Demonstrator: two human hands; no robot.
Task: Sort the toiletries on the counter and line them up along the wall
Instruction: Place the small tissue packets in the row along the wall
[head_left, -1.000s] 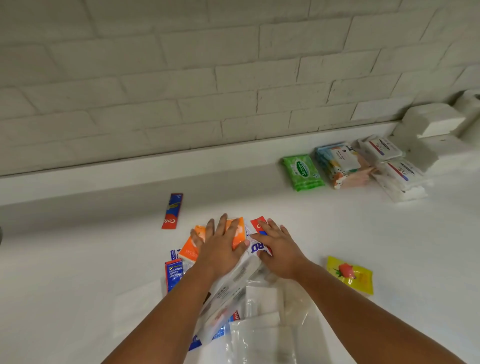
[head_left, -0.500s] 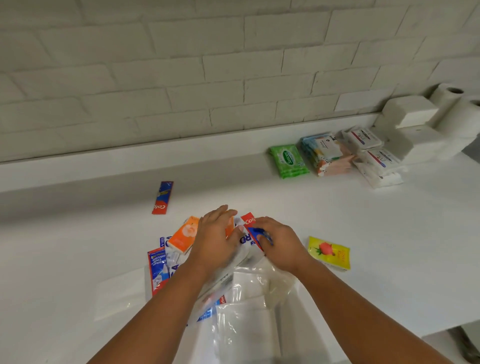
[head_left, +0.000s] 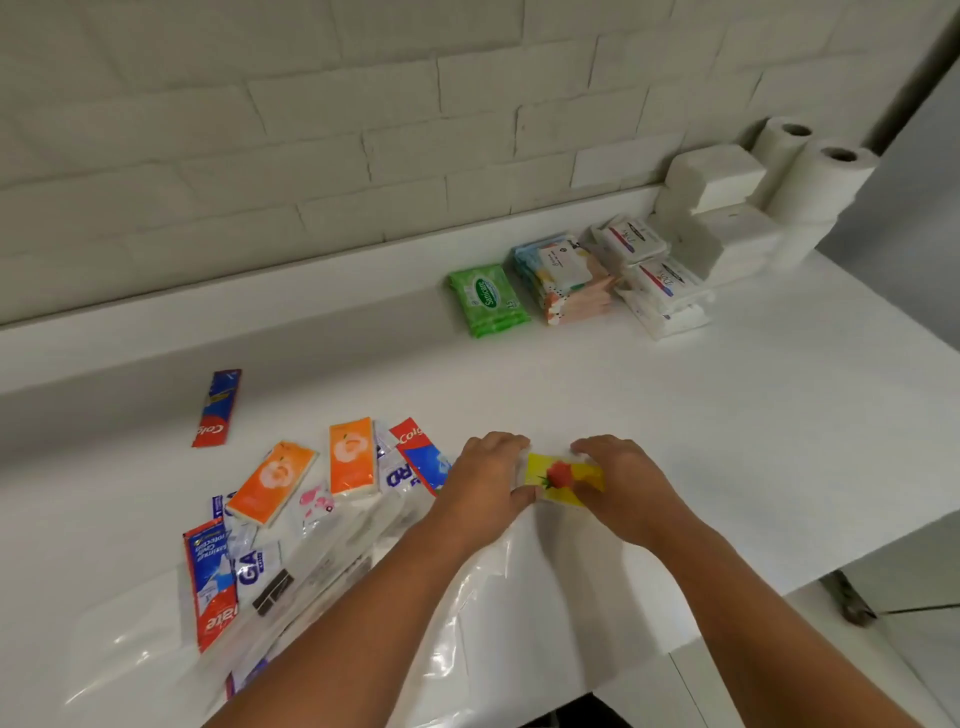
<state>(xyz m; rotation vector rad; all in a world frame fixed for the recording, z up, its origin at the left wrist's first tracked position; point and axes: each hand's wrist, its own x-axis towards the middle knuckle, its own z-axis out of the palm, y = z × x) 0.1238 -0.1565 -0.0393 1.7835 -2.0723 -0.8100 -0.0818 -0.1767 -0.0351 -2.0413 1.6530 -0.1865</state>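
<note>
Both hands close on the yellow pack, left hand at one end and right hand at the other, well short of the green pack by the wall; lift it level and set it beside that pack.

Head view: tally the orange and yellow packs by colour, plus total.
orange packs: 2
yellow pack: 1, in the grip of the left hand and right hand
Total: 3
</note>
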